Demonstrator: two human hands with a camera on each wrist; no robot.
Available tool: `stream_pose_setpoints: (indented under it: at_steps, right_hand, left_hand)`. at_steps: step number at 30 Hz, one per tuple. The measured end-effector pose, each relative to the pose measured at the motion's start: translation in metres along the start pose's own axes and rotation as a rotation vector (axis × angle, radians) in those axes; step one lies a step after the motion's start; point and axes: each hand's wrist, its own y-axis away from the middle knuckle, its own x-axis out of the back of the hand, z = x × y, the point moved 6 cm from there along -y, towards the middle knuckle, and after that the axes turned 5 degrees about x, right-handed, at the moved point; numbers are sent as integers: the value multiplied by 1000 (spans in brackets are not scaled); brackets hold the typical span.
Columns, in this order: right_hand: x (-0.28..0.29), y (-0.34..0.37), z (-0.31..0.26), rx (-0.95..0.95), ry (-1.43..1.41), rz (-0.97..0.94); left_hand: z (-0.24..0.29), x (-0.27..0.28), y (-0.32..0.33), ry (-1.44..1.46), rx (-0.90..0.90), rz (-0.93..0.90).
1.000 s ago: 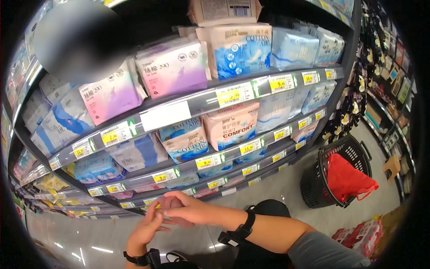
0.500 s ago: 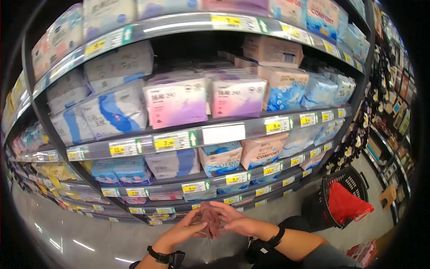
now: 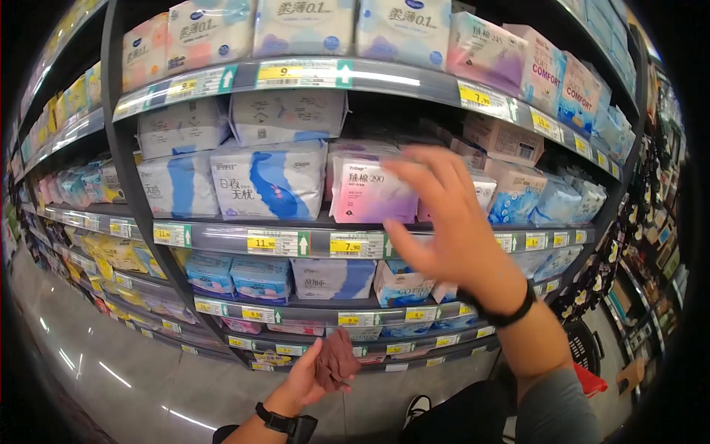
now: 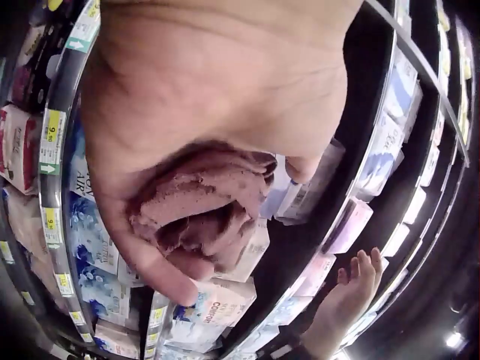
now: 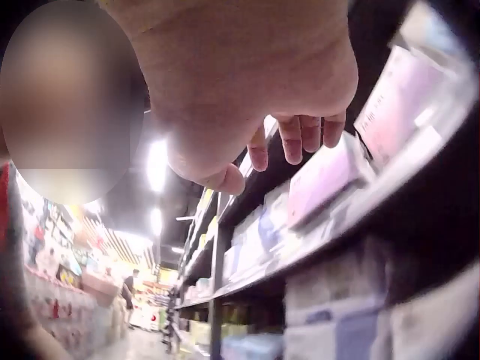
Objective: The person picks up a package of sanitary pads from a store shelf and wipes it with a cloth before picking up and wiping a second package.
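Note:
Low in the head view, my left hand (image 3: 302,379) holds a crumpled mauve-brown piece of cloth (image 3: 337,361). The left wrist view shows the cloth (image 4: 202,199) bunched in the palm, with the thumb and fingers around it. My right hand (image 3: 452,229) is raised before the shelf, fingers spread and holding nothing. It overlaps the pink-and-purple pad packs (image 3: 366,189) in the head view. In the right wrist view the right hand's fingers (image 5: 292,142) point toward these packs (image 5: 326,180).
White-and-blue packs (image 3: 270,181) stand left of the pink-and-purple ones. A price rail (image 3: 274,242) runs along the shelf edge. More packs fill the shelves above and below. A black basket (image 3: 584,346) with a red bag (image 3: 589,382) stands on the floor at right.
Both hands were together at the cloth; now the right hand has let go and risen to the shelf, while the left keeps the cloth. The head view has turned toward the left.

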Motion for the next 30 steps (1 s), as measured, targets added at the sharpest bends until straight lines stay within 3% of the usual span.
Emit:
stream_pose_setpoints:
  at_steps: [2,5,11,14,17,19,20,22,24,30]
  right_hand:
    - [-11,-27,14,58,137,-2]
    - [-35,-31,41,-3,109,-322]
    - [-8,-33,18,88,91,-190]
    - [27,-16,-28,177,1,-101]
    - [13,41,-83,110,-424,-357]
    - [-28,95,-126,24,-646,-609]
    - [-59,136,-141,-2,-714,-735]
    - [-117,217,-167,57,-682,-888]
    - [-148,267,-185,103,-561,-1161]
    - [-169,301,-173,-62,-599,-1148]
  left_hand:
    - [2,14,0,-33,-50,156]
    - [7,11,9,-6,-93,265]
    - [15,-4,26,-18,-194,313]
    - [29,-17,38,-107,-310,343]
    - [41,0,50,-230,-421,442]
    - [55,4,55,-275,-445,380]
    - [55,0,61,-242,-478,458]
    - [55,18,64,-190,-483,433]
    - [54,25,64,-160,-466,437]
    - [51,16,67,-185,-441,517]
